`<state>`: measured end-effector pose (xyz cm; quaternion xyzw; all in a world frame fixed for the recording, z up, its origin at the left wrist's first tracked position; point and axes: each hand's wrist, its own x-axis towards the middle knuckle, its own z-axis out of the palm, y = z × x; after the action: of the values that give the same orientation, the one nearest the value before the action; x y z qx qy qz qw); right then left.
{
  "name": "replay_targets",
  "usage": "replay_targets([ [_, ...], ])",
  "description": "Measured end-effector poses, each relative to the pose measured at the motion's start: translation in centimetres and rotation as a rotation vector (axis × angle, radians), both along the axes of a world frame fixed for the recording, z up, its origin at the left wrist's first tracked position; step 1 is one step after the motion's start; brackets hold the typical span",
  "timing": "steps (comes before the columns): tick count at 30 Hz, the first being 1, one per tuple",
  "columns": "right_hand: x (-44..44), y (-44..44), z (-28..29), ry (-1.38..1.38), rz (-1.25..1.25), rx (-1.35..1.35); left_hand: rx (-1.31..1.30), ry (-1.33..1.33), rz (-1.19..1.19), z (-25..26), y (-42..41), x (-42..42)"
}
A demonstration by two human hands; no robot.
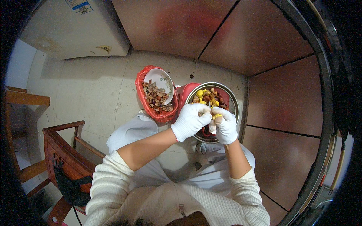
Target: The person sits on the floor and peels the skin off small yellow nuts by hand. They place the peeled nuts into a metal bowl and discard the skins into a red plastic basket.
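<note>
My left hand (192, 120), in a white knit glove, has its thumb and fingers closed around a small brownish piece (200, 113), seemingly a chestnut, mostly covered by the glove. Right beside it, my gloved right hand (227, 124) pinches a yellow piece (217, 116) that looks like peeled chestnut. A thin metal blade (209, 104) sticks up between the hands; its grip is hidden, so I cannot tell which hand holds it. Both hands are over a round metal-rimmed basin (237, 105). Inside lie brown chestnuts (206, 99) and yellow peeled ones (200, 93).
The basin rests on a red stool (187, 89). To its left, a red-bag-lined bin (139, 84) holds brown shells (154, 94) and a white bowl (161, 78). Brown panels (282, 96) rise ahead and right. A wooden chair (66, 152) stands left; a white appliance (76, 34) is beyond.
</note>
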<state>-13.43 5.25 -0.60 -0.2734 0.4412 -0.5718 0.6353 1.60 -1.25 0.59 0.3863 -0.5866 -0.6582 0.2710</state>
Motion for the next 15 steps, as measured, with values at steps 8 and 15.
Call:
replay_targets([
  [8,-0.4,-0.2,-1.0,-0.166,0.038,0.059,0.206,0.078,-0.017,-0.1,-0.5,-0.2],
  [15,-0.5,-1.0,-0.1,0.295,0.133,-0.078,-0.412,-0.214,-0.051,0.0,-1.6,0.4],
])
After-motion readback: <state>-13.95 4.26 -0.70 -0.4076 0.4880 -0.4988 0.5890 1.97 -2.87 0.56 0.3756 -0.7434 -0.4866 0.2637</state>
